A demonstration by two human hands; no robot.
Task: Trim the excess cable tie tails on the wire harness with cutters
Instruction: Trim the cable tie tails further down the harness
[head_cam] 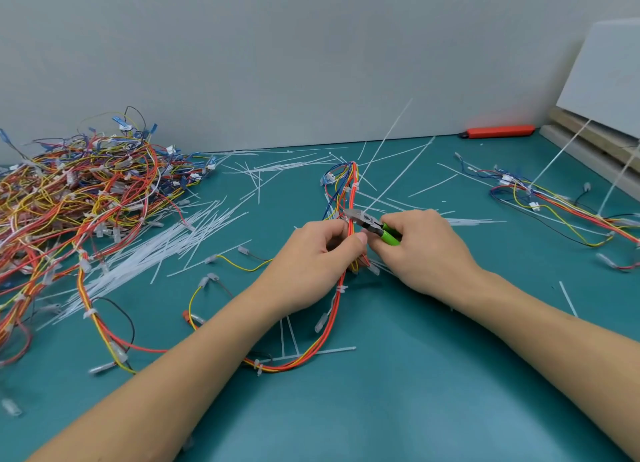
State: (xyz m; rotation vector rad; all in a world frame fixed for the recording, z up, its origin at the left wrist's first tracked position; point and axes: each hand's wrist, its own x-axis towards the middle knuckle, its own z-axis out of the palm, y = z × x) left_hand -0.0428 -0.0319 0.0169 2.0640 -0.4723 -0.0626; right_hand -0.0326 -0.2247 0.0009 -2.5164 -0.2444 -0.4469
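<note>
A wire harness (334, 317) of red, orange and yellow wires loops over the teal table in the middle of the view. My left hand (311, 257) grips the bundle, thumb and fingers curled round it. My right hand (426, 250) holds green-handled cutters (372, 224). Their metal jaws sit against the harness just above my left thumb. A long white cable tie tail (388, 181) rises from that spot toward the upper right. Whether the jaws are closed on the tail is hard to tell.
A big tangled pile of harnesses (86, 191) fills the left. Cut white tie tails (166, 243) are strewn across the mat. Another harness (561, 212) with long tails lies at right. A red tool (498, 131) lies by the back wall, a white board (609, 80) at far right.
</note>
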